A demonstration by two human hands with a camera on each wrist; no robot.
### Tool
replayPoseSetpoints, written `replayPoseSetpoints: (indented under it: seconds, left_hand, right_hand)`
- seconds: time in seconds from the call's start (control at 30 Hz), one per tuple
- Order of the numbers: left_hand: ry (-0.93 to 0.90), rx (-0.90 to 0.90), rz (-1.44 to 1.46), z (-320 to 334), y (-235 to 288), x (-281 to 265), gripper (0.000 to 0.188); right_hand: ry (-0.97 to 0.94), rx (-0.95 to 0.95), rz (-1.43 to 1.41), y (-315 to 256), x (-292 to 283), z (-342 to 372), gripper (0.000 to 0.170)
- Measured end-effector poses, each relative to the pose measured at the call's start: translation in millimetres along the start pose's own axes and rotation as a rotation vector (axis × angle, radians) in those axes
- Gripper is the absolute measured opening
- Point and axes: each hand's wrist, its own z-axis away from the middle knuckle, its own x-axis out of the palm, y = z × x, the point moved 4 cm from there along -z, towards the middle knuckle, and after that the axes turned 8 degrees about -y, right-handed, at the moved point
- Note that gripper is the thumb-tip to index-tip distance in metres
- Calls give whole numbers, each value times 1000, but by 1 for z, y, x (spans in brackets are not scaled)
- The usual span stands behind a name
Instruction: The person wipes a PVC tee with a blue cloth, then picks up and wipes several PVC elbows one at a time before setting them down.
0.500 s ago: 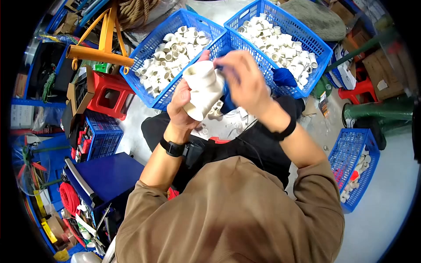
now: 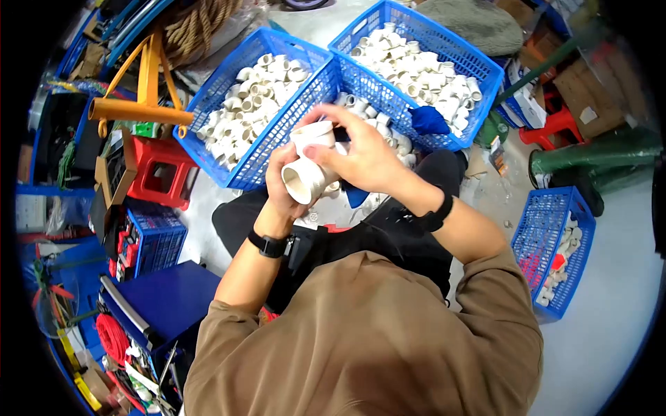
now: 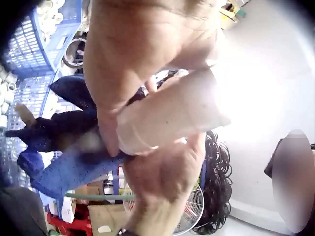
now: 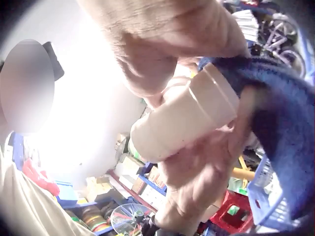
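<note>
Floor, pale and smooth, opens past the right arm, around a small blue basket whose lower side hides part of its white fittings. Two big blue baskets stand beyond the knees, heaped with white fittings: the left basket and the right basket, their near corners close together. More fittings lie between them, partly covered by the right hand. Its thumb presses the near side of a branched white fitting and its fingers arch over the far side, tips out of sight. The left hand grips the same piece from the other side, thumb visible, remaining fingers mostly behind it. Held above the lap, one round mouth faces the body; the wrist views show a ribbed collar, glare whitening one end. Room between the held piece and the left basket's near rim looks narrow. Blue cloth hangs beside the piece, blurred, so whether fingers hold it is unclear. Dark wristbands circle both wrists, the left one and right one plainly seen.
</note>
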Motion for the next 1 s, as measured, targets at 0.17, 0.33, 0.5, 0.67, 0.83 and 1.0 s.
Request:
replayPoseSetpoints:
  seconds: [0.17, 0.33, 0.5, 0.67, 0.83, 1.0]
  left_hand:
    - [118, -63, -124, -9, -11, -22, 45]
    - [142, -57, -683, -16, 6, -42, 10]
    - [140, -41, -554, -16, 25, -70, 12]
    - [94, -2, -593, -34, 41, -74, 49]
    - [256, -63, -408, -59, 44, -128, 21]
    - [434, -40, -420, -98, 21, -149, 47]
  right_hand:
    - [149, 86, -119, 27, -10, 9, 59]
    - [278, 138, -142, 58, -40, 14, 65]
    - [504, 483, 456, 130, -137, 26, 64]
    - [819, 529, 441, 231, -254, 40, 85]
    - [527, 658, 505, 201, -219, 13, 78]
    - [-89, 364, -147, 172, -59, -29, 68]
